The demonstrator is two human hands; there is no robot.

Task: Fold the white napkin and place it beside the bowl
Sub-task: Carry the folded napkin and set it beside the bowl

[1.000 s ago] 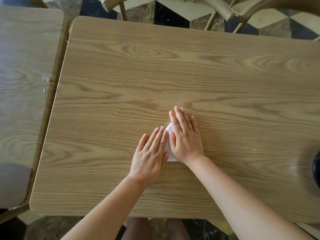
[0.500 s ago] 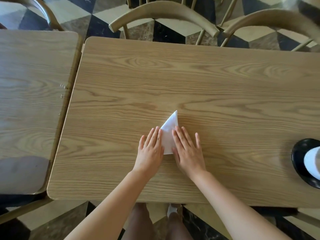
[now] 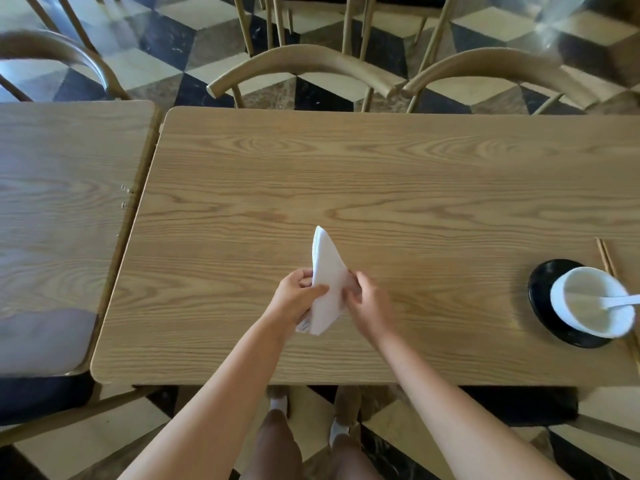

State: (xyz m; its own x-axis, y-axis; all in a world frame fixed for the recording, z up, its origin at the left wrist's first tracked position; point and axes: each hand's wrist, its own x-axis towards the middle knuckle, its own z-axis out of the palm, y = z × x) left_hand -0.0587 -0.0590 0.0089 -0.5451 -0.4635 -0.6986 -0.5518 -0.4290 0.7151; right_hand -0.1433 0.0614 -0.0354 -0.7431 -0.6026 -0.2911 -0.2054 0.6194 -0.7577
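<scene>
Briefly, what you had at this moment:
Napkin: the white napkin point(image 3: 327, 282) was folded into a long triangle, lifted off the table point(image 3: 415, 188) in front of you, tip pointing away.
Your left hand: your left hand point(image 3: 296, 297) pinched the napkin's left edge, thumb across the top, fingers curled beneath.
Your right hand: your right hand point(image 3: 369, 303) gripped the right edge, fingers bent close around the fold.
Bowl: the white bowl point(image 3: 588, 301) stood on a black saucer point(image 3: 543, 299) far to your right, well apart from the napkin, a white spoon point(image 3: 623, 300) resting in it.
Chopsticks: chopsticks point(image 3: 605, 256) lay just behind the saucer.
</scene>
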